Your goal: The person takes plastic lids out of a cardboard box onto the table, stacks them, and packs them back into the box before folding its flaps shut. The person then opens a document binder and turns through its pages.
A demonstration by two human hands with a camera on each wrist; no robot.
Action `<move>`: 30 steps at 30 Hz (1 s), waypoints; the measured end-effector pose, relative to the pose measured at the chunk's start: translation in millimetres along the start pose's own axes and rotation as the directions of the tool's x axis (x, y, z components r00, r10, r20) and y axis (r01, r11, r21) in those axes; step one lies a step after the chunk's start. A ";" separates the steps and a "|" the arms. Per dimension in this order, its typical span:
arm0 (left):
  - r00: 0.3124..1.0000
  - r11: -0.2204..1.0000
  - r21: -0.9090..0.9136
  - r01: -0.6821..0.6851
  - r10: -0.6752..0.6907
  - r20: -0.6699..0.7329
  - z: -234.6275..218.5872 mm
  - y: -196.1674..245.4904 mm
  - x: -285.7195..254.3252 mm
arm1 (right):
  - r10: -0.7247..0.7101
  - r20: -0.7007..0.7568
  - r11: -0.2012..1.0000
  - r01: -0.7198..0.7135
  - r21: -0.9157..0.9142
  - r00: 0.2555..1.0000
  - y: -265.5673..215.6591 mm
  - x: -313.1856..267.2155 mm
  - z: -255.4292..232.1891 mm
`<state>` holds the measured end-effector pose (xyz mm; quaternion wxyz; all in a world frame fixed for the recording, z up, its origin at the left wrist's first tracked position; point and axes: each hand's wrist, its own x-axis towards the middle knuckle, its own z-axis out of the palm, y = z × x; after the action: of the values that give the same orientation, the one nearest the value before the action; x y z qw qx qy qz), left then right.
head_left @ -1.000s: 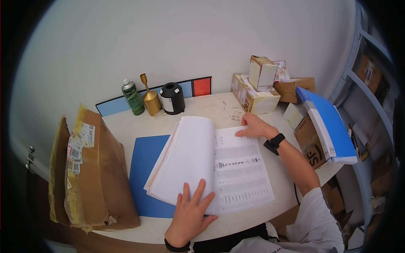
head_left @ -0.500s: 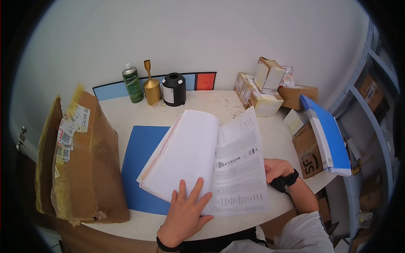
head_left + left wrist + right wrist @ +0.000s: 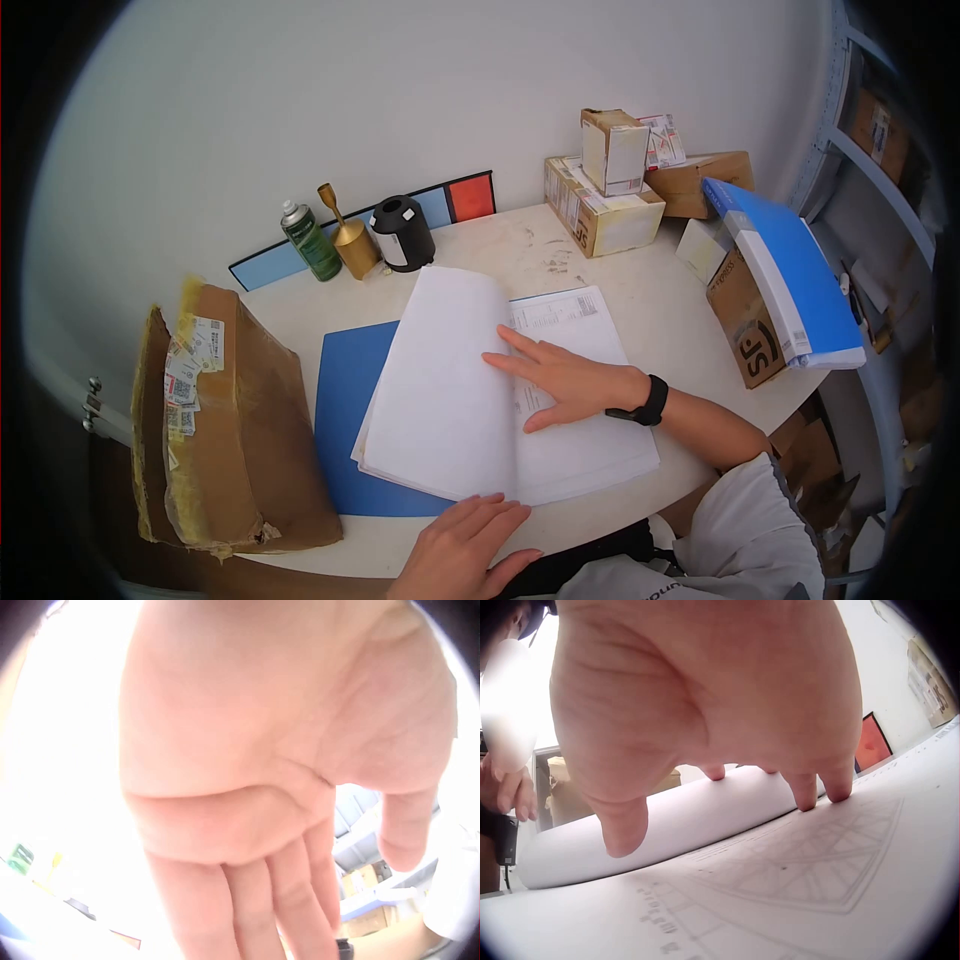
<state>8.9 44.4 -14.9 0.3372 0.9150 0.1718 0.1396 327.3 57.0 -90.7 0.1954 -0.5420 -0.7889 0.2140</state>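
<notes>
A thick stack of white pages (image 3: 440, 390) lies spread over a blue folder (image 3: 345, 440), the left part bulging upward. My right hand (image 3: 570, 383), with a black wristband, lies across the middle fold with its fingers spread. In the right wrist view the right hand (image 3: 712, 705) has fingertips on the paper, beside a faint line drawing (image 3: 810, 855). My left hand (image 3: 465, 550) is at the lower edge of the pages, fingers extended; whether it touches them is unclear. The left wrist view shows the left hand (image 3: 240, 780) palm-on, holding nothing.
A taped cardboard box (image 3: 245, 420) stands at the left. Along the back are a green spray can (image 3: 312, 243), a gold holder (image 3: 354, 245) and a black cylinder (image 3: 403, 235). Small boxes (image 3: 605, 215) and a blue binder (image 3: 785, 270) stand at the right, beside metal shelving (image 3: 880, 190).
The right-hand page being lifted has gone over, and a different page shows. My right hand has moved left onto the fold. My left hand has slid down off the left pages to their lower edge.
</notes>
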 end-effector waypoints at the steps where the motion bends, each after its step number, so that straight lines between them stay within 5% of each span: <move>1: 0.998 0.989 0.136 -0.062 0.058 0.033 8.9 -8.5 9.8 | 0.067 -0.005 0.998 -0.067 0.019 0.998 8.9 1.9 -3.2; 3: 0.991 0.953 0.272 -0.132 0.118 0.067 25.9 -27.3 23.5 | 0.131 -0.015 0.991 -0.131 0.027 0.991 35.5 2.3 -7.1; 5: 0.994 0.862 0.505 0.042 -0.088 0.068 41.1 -42.2 29.6 | 0.206 -0.137 0.912 -0.241 -0.332 0.969 69.7 -2.5 -7.8; 11: 0.973 0.904 0.398 0.155 -0.210 0.099 45.4 -51.0 27.8 | 0.464 -0.211 0.865 -0.491 -0.099 0.860 104.0 -5.6 -49.9; 21: 0.980 0.926 0.350 0.140 -0.181 0.088 42.9 -54.2 28.6 | 0.351 -0.265 0.905 -0.398 -0.149 0.898 114.0 -4.5 -48.0; 30: 0.980 0.927 0.348 0.138 -0.179 0.087 40.8 -54.5 25.8 | 0.464 -0.199 0.858 -0.494 -0.142 0.863 104.0 -2.5 -58.3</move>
<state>35.3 70.6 -77.5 0.1936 0.9492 0.2467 0.0262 439.9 95.3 -99.5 0.1452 -0.7527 -0.6273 0.1370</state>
